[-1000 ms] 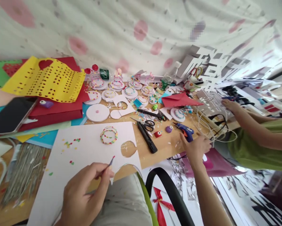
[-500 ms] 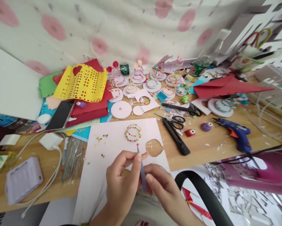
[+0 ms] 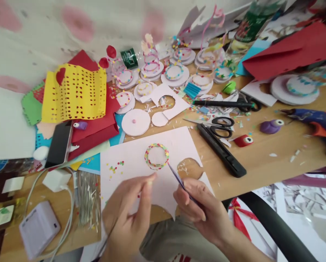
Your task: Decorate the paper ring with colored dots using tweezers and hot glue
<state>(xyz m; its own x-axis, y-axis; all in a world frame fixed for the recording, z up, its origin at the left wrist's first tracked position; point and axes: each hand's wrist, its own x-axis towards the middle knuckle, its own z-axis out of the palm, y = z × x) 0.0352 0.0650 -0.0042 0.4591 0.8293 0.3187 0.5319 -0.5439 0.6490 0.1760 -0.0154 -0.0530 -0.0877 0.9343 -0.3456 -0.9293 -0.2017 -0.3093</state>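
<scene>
My right hand (image 3: 199, 209) is closed round a thin purple stick (image 3: 179, 180) whose tip touches the lower right edge of a ring of coloured dots (image 3: 156, 156). The ring lies on a white sheet (image 3: 130, 171) with round cut-outs, at the near edge of a wooden table (image 3: 266, 163). My left hand (image 3: 126, 214) hovers over the sheet just below the ring, thumb and forefinger pinched together; it is blurred and I cannot make out anything in it. A few loose coloured dots (image 3: 115, 167) lie left of the ring.
Black scissors (image 3: 220, 125), a black knife (image 3: 221, 151), red and purple punches and a blue glue gun (image 3: 315, 125) lie to the right. Several decorated white discs (image 3: 152, 78) stand at the back. Yellow punched paper (image 3: 75, 92), red sheets and a phone (image 3: 59, 143) lie left.
The purple stick has passed from my left hand to my right, and its tip now touches the ring. My left hand has drawn back. The camera has moved closer and left.
</scene>
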